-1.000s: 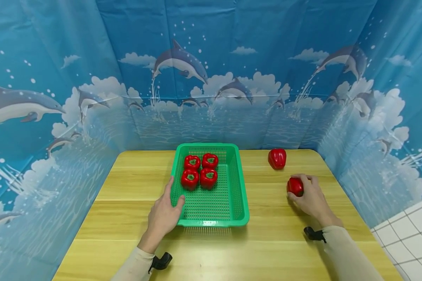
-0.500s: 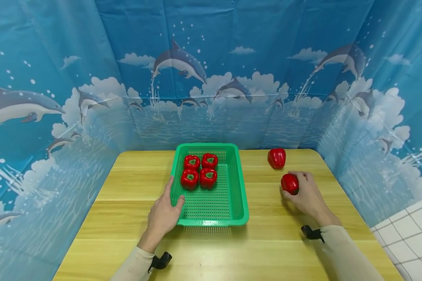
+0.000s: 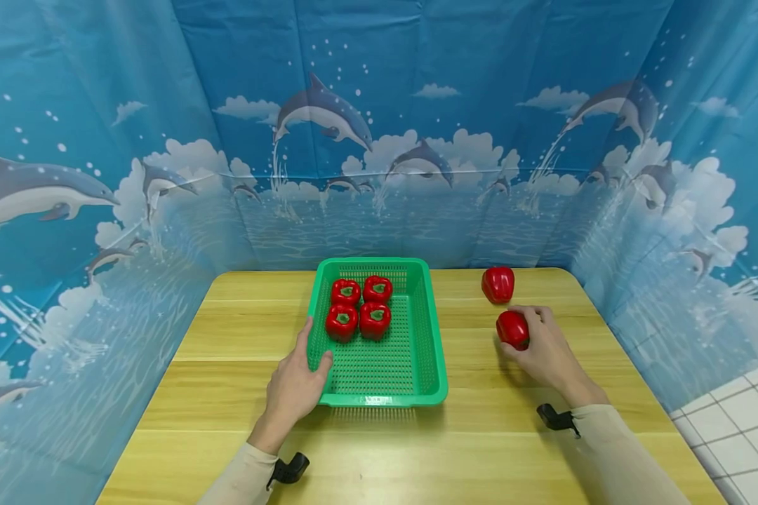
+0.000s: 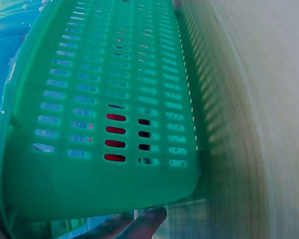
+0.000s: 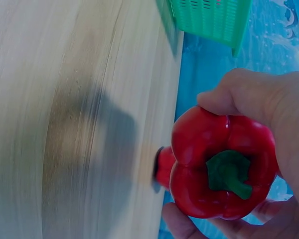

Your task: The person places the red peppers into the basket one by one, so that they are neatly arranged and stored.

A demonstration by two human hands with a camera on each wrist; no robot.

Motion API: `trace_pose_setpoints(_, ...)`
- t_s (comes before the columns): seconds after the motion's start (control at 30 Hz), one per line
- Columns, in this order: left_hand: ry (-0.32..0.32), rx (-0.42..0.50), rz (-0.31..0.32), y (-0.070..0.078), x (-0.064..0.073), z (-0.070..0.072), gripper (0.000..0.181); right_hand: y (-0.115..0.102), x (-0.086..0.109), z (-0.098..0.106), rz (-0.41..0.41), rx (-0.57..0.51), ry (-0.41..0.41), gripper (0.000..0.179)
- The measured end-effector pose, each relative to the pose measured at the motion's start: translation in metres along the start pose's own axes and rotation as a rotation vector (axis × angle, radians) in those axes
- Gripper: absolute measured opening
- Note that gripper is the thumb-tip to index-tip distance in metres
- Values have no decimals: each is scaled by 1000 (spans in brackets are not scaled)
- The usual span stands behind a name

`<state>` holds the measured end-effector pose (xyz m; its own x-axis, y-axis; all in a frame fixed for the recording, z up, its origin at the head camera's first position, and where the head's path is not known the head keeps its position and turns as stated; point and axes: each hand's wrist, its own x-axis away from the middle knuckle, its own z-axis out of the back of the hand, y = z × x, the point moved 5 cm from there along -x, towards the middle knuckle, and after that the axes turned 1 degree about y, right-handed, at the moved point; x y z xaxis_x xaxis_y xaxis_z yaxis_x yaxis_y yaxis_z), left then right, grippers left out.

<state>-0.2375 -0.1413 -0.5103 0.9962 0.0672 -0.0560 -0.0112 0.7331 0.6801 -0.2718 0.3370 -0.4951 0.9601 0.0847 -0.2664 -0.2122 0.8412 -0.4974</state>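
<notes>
The tabletop [image 3: 448,456] carries the green basket [image 3: 442,365] by its far edge. The left grip [image 3: 295,382] straddles the basket's left rim; the right grip [image 3: 546,354] curls round the held pepper [image 3: 513,330], towards the right edge. Tugging could topple the four peppers [image 3: 375,322] inside; glossy skin could let the held pepper slip, or a swing clip the loose pepper [image 3: 497,285] near the far right corner.

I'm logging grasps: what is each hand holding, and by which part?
Right hand: a red, lobed bell pepper, by its sides. Left hand: a green, rectangular plastic basket, by its left side.
</notes>
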Motion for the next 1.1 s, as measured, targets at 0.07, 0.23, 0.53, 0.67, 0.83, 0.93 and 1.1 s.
trace_pose_setpoints(0.07,-2,1,1,0,0,1,86,-3,0,0,3,1,-4,76)
trace_pose_setpoints(0.23,-5,6,3,2,-1,3,86,-10,-1,-1,10,7,-14,77)
trace_pose_setpoints(0.53,-8,6,13,3,-2,4,86,-22,-4,2,59,20,-5,75)
trace_pose_setpoints(0.67,-11,3,20,3,-2,5,86,-26,-6,3,63,14,-12,75)
trace_pose_setpoints(0.83,-17,1,24,4,-3,6,86,-32,-7,3,55,6,-19,76)
trace_pose_setpoints(0.93,-17,1,21,4,-3,7,86,-36,-7,4,65,7,-11,76)
trace_pose_setpoints(1.1,-14,6,15,4,-4,7,85,-44,-7,5,82,12,-2,77)
